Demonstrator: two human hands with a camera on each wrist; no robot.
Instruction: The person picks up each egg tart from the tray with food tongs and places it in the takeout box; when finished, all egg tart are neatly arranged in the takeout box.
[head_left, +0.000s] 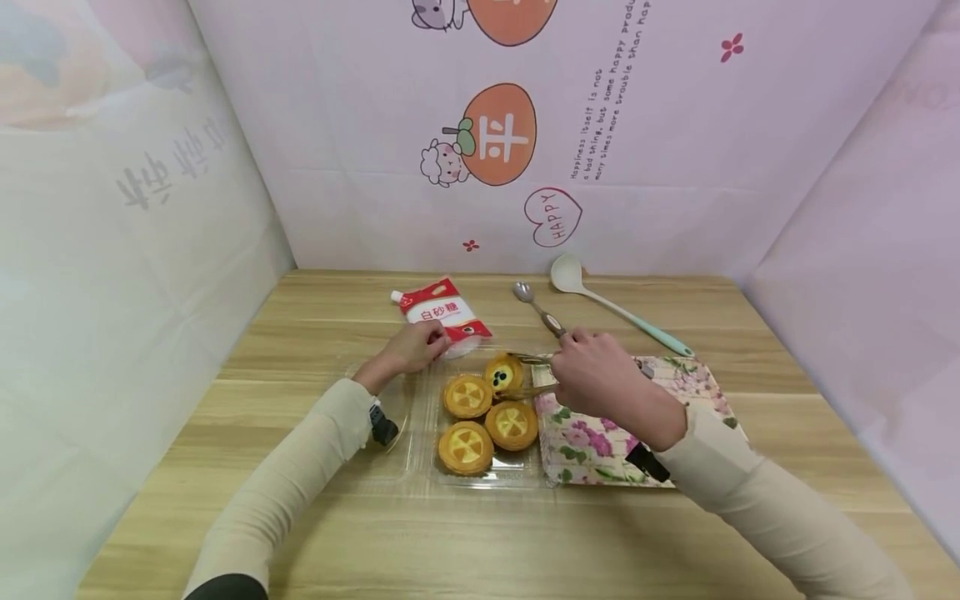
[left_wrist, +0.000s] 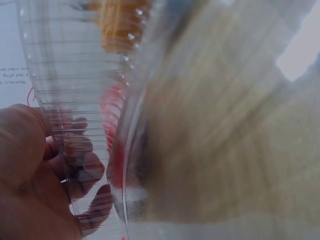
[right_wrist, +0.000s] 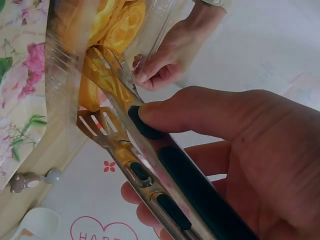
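"Progress, from where you stand?"

"Left to right, then. Between ten and eleven o'clock of the clear box (head_left: 480,484), the person's left grip (head_left: 418,346) looks to be pinching its far edge, near the sugar pouch (head_left: 447,315) at eleven. Inside, near one o'clock, the tongs (right_wrist: 180,175) straddle the dark-dotted tart (head_left: 501,375). The right grip (head_left: 600,375), at two, is wrapped round their handles. So the tongs are at one tart, I'd say."

"And what's left?"

"The fan-patterned tarts (head_left: 512,427), at eleven, three and eight, aren't between the tongs. All four sit in the box. I can't tell whether the dotted one is to be lifted or let go, so I'd judge the handling only partway."

"Counts, same order?"

"Two grips, both busy. One box, its lid (head_left: 397,477) laid open toward nine; one pouch; four tarts, one dotted and three fanned; one pair of tongs. Then one small spoon (head_left: 552,322) at one, one ladle (head_left: 567,274) between one and two, and one flowered tray (head_left: 592,454) at three, all on one bench (head_left: 375,542)."
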